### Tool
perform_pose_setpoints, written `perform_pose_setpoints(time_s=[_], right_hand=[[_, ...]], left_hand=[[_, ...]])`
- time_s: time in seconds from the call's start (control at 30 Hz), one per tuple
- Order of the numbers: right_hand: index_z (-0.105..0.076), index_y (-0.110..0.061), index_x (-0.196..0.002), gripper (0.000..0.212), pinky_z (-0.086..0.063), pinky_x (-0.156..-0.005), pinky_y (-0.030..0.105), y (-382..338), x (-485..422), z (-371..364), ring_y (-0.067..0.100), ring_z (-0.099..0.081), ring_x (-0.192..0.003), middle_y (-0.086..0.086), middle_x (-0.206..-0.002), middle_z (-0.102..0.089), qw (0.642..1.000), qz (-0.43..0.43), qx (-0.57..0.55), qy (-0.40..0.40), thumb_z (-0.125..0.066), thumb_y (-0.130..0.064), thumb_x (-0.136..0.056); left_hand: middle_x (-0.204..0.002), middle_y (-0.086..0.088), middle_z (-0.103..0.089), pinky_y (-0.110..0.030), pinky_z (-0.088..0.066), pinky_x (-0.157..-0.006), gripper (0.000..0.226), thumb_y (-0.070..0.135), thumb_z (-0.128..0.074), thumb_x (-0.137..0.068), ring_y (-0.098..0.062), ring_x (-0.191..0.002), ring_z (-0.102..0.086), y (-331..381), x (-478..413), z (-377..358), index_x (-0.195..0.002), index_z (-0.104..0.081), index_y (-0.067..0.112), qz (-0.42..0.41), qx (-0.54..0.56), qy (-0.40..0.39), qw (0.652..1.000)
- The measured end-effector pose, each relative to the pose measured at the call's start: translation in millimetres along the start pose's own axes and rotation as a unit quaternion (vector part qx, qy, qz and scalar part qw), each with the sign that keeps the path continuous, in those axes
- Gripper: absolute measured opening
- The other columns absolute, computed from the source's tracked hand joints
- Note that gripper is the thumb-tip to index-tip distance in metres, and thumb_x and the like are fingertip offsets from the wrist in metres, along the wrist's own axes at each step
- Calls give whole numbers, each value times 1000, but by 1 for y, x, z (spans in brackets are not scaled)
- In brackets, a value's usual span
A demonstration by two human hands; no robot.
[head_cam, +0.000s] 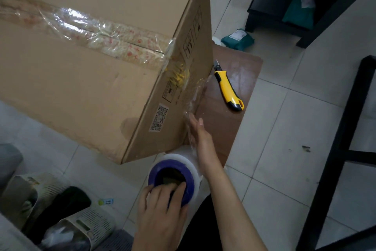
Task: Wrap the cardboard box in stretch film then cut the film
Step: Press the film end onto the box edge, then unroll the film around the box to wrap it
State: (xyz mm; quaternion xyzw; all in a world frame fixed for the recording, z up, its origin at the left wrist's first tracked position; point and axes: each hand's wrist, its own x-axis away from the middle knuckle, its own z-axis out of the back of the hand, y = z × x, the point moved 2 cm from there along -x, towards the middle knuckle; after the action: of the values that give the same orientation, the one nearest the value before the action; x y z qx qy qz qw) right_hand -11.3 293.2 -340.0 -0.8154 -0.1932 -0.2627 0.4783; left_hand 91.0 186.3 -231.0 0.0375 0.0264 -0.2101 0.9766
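At the far left, slotted plastic baskets (85, 228) sit on the tiled floor (284, 128) below the cardboard box (81, 87). The box fills the upper left and rests on a brown surface (234, 96), with its near corner jutting past that surface's edge. A band of clear stretch film (97, 37) crosses its top and runs down the end face.

Below the box corner, the left hand (160, 216) curls over the film roll (183, 167), its fingertips hooked into the blue core. Just to the right, the right hand (201, 138) lies flat and open, fingers straight, pressing the loose film against the box's vertical edge; it grips nothing.

A yellow utility knife (228, 87) lies on the surface beside the box, apart from both hands. Further right, a green parcel (237, 39) lies on the floor near dark furniture (305, 16), and a black frame (345, 138) stands along the right side, with bare tiles between.
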Motion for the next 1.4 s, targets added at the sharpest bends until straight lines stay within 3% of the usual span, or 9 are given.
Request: perform_pose_setpoints(time_s=[0.1,0.27,0.4,0.5,0.6,0.67,0.9,1.0,1.4], right_hand=[[-50,-27,-138,57,-20,-122,41,-8,2,14,16,-30,-146,-1,-155,-38,998,5,52,-19,-16,-51,-100],[-62,-28,-89,37,-49,-86,33,-5,22,69,22,-62,-99,0,-105,-63,961,78,88,251,-30,-40,-104],[-61,-12,-67,48,-50,-74,37,60,58,82,30,-64,-76,15,-75,-67,939,-44,44,338,-36,-29,-104],[-64,1,-87,47,-51,-84,39,108,72,60,36,-65,-90,32,-103,-66,928,-128,-103,333,-34,-30,-105],[-41,0,-142,60,-35,-110,40,125,77,31,33,-45,-136,21,-146,-47,918,-131,-293,232,-26,-43,-104],[-28,-7,-151,67,-28,-118,44,122,77,22,28,-38,-142,13,-155,-39,901,-89,-379,192,-21,-52,-102],[-45,2,-140,71,-34,-115,43,135,75,7,34,-47,-134,24,-142,-52,886,-60,-415,197,-17,-51,-103],[-48,1,-139,62,-44,-98,35,152,78,-5,27,-58,-114,19,-128,-61,870,-45,-439,221,-21,-44,-105],[-65,-9,-108,46,-58,-58,21,206,110,-52,12,-76,-79,5,-89,-80,815,19,-509,277,-28,-36,-105]], left_hand=[[-79,-5,-73,-37,-39,-82,30,29,-55,-76,-18,-82,-61,-5,3,-4,-87,-77,11,-25,28,6,999],[-80,-7,-74,-35,-42,-81,30,24,-56,-77,-20,-69,-71,-13,2,-3,-87,-76,5,-96,56,7,994],[-94,-16,-73,-38,-53,-80,35,18,-56,-80,-26,-79,-71,-19,13,-4,-105,-71,-3,-139,83,5,987],[-132,-20,-52,-46,-45,-95,52,22,-60,-83,-35,-115,-52,-28,19,-4,-131,-52,4,-197,81,-14,977],[-146,-21,-42,-57,-24,-109,70,35,-75,-76,-38,-133,-30,-42,4,-7,-138,-49,16,-276,5,-63,959],[-147,-21,-40,-65,-26,-104,80,45,-78,-70,-40,-136,-24,-47,-11,-9,-140,-47,20,-306,-38,-107,945],[-153,-22,-29,-59,-40,-95,84,52,-72,-70,-51,-135,-30,-48,-32,-5,-143,-42,23,-347,-55,-179,919],[-153,-20,-30,-58,-40,-93,78,53,-62,-74,-48,-136,-30,-55,-34,-5,-143,-39,25,-347,-22,-195,917],[-151,-19,-29,-59,-30,-105,74,51,-51,-78,-49,-131,-32,-103,-13,-3,-145,-27,27,-197,173,-217,940]])
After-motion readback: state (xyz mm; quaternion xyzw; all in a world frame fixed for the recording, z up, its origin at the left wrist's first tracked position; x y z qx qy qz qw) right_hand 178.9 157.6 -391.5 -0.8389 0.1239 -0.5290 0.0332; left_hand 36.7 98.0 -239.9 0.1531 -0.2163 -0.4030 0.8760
